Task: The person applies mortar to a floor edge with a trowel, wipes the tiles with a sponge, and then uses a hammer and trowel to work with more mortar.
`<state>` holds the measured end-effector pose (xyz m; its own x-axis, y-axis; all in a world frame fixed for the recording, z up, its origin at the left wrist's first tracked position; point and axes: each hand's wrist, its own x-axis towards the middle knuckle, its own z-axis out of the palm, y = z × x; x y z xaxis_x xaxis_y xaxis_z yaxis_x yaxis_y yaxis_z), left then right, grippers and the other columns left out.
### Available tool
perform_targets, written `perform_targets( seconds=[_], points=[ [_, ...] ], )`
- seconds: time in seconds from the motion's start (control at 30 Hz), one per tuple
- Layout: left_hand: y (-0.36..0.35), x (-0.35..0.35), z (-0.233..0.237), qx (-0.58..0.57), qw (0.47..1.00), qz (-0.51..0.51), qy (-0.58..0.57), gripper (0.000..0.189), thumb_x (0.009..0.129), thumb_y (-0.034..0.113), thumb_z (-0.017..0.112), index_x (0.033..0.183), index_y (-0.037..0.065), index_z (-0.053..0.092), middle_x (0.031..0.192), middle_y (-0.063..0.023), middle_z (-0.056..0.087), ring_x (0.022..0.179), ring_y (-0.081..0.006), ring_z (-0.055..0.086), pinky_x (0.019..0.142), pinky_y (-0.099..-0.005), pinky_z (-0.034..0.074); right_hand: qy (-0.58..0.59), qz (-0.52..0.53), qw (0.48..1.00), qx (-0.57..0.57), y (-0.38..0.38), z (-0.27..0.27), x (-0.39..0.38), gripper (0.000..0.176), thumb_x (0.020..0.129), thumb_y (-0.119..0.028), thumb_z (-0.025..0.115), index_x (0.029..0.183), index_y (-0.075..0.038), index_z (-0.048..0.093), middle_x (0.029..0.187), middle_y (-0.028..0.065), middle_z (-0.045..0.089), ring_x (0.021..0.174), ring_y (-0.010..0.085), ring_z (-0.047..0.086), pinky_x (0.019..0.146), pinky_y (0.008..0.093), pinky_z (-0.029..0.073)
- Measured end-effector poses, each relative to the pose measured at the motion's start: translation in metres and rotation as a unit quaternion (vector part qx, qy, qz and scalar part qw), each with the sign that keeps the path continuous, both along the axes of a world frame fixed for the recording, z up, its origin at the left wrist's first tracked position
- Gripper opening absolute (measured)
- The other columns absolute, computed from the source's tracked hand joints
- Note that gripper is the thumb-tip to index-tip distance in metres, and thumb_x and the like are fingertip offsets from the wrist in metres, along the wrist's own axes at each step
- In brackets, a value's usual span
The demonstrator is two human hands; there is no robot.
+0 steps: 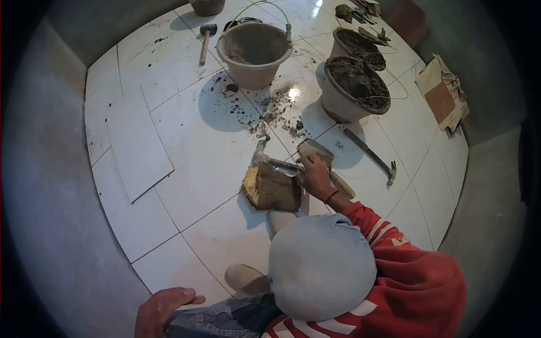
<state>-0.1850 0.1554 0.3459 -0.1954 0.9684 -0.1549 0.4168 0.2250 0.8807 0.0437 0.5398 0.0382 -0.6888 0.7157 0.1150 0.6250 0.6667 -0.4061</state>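
Neither my left hand nor my right hand shows. A co-worker in a grey cap (321, 267) and red hooded top (420, 293) crouches below me. Their right hand (316, 176), with a dark band at the wrist, reaches down at a trowel (342, 185) with a wooden handle; its exact grip is unclear. Just left of those fingers a metal-shafted tool (284, 164) lies along the edge of a mud-coated block (276, 188) with a yellow end. Another hand (166, 307), at the lower left, rests by the knee of the co-worker's jeans (225, 321).
A bucket (256, 73) stands on dirt-scattered white tiles, with a mallet (205, 45) to its left. Two tubs of dark mix (360, 84) (360, 48) are at the right, above a claw hammer (372, 155). A loose tile (138, 146) lies left; torn cardboard (442, 98) lies by the right wall.
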Motion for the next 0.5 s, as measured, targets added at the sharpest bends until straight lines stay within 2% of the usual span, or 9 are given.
perform_targets(
  seconds=[0.07, 0.13, 0.17, 0.23, 0.3, 0.33, 0.37, 0.47, 0.5],
  points=[
    [0.005, 0.001, 0.009, -0.045, 0.999, 0.019, -0.023, 0.085, 0.091, 0.065, 0.061, 0.138, -0.006, 0.053, 0.119, -0.0246, 0.068, 0.11, -0.0358, 0.067, 0.102, -0.0463, 0.047, -0.004, 0.003, 1.0, 0.013, 0.007, -0.007, 0.018, 0.03, 0.078, -0.015, 0.074, 0.106, -0.007, 0.064, 0.102, 0.0165, 0.058, 0.095, 0.0384, 0.059, 0.08, 0.0497, 0.046],
    [0.011, 0.003, 0.012, -0.114, 0.991, 0.061, -0.047, 0.09, 0.087, 0.069, 0.065, 0.139, -0.005, 0.053, 0.12, -0.0223, 0.069, 0.112, -0.0346, 0.067, 0.103, -0.046, 0.046, 0.014, -0.077, 0.996, -0.038, 0.016, -0.013, 0.04, 0.033, 0.077, -0.016, 0.075, 0.106, -0.007, 0.062, 0.102, 0.015, 0.058, 0.098, 0.0362, 0.058, 0.082, 0.0479, 0.045],
    [0.02, 0.001, 0.012, -0.118, 0.99, 0.056, -0.045, 0.09, 0.087, 0.069, 0.065, 0.139, -0.005, 0.053, 0.12, -0.0223, 0.069, 0.112, -0.0346, 0.067, 0.103, -0.046, 0.046, 0.015, -0.082, 0.996, -0.042, 0.02, -0.015, 0.053, 0.033, 0.077, -0.016, 0.075, 0.106, -0.007, 0.062, 0.102, 0.015, 0.058, 0.098, 0.0362, 0.058, 0.082, 0.0479, 0.045],
    [0.038, -0.004, 0.009, -0.152, 0.984, 0.029, -0.086, 0.094, 0.084, 0.072, 0.066, 0.14, -0.002, 0.053, 0.121, -0.0214, 0.07, 0.116, -0.0346, 0.066, 0.106, -0.046, 0.044, 0.022, -0.172, 0.985, -0.009, 0.026, -0.015, 0.08, 0.04, 0.077, -0.018, 0.076, 0.111, -0.007, 0.061, 0.104, 0.0145, 0.057, 0.102, 0.0351, 0.057, 0.083, 0.0459, 0.044],
    [0.07, -0.023, 0.001, -0.19, 0.978, -0.019, -0.084, 0.095, 0.084, 0.072, 0.066, 0.141, -0.001, 0.053, 0.121, -0.0191, 0.07, 0.117, -0.0346, 0.065, 0.11, -0.0452, 0.041, -0.025, -0.161, 0.987, -0.007, 0.024, -0.011, 0.101, 0.043, 0.076, -0.019, 0.077, 0.114, -0.006, 0.06, 0.105, 0.0145, 0.057, 0.102, 0.035, 0.056, 0.084, 0.0456, 0.044],
    [0.087, -0.036, -0.008, -0.202, 0.974, -0.078, -0.063, 0.082, 0.085, 0.054, 0.074, 0.14, -0.002, 0.052, 0.117, -0.0185, 0.071, 0.114, -0.0311, 0.067, 0.106, -0.0426, 0.045, -0.075, -0.142, 0.987, -0.001, 0.022, -0.01, 0.113, 0.047, 0.076, -0.019, 0.078, 0.117, -0.006, 0.059, 0.106, 0.0146, 0.057, 0.102, 0.0349, 0.056, 0.084, 0.0452, 0.044],
    [0.107, -0.048, -0.017, -0.21, 0.967, -0.135, -0.041, 0.072, 0.085, 0.035, 0.081, 0.139, -0.003, 0.052, 0.112, -0.0179, 0.072, 0.111, -0.0275, 0.069, 0.101, -0.04, 0.049, -0.107, -0.115, 0.986, -0.053, 0.024, -0.015, 0.124, 0.049, 0.077, -0.019, 0.077, 0.12, -0.005, 0.058, 0.109, 0.0147, 0.057, 0.104, 0.0347, 0.056, 0.086, 0.0449, 0.045],
    [0.176, -0.067, -0.038, -0.233, 0.964, -0.113, -0.067, 0.061, 0.09, 0.021, 0.075, 0.142, 0.0, 0.05, 0.113, -0.0158, 0.071, 0.106, -0.0239, 0.068, 0.098, -0.0359, 0.05, -0.065, -0.105, 0.988, -0.097, 0.025, -0.035, 0.138, 0.044, 0.08, -0.017, 0.075, 0.118, -0.004, 0.057, 0.109, 0.0159, 0.056, 0.103, 0.0359, 0.057, 0.087, 0.0455, 0.046],
    [0.201, -0.07, -0.045, -0.248, 0.961, -0.096, -0.08, 0.057, 0.091, 0.017, 0.072, 0.142, 0.002, 0.05, 0.112, -0.0151, 0.071, 0.105, -0.023, 0.068, 0.097, -0.035, 0.051, -0.014, -0.118, 0.987, -0.107, 0.022, -0.035, 0.135, 0.042, 0.081, -0.016, 0.073, 0.117, -0.004, 0.057, 0.109, 0.017, 0.056, 0.101, 0.0375, 0.058, 0.086, 0.0463, 0.048]
  ],
)
